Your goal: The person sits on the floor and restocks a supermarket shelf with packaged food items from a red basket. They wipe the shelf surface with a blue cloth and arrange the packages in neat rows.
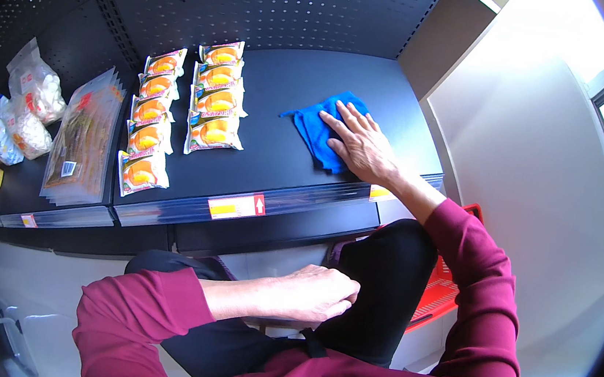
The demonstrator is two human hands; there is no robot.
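My right hand lies flat on a blue cloth, its fingers spread over the fabric. The cloth is folded and rests on the dark metal shelf. Over my thigh, my left hand is curled loosely, and nothing shows in it. Left of the cloth stand two rows of packaged buns in wrappers: the nearer row and the farther row. A gap of bare shelf lies between the cloth and the nearer row.
Flat plastic packs and white-filled bags sit farther left. A price strip runs along the shelf's front edge. A perforated back panel rises behind. The red basket is beside my right knee, near a pale side panel.
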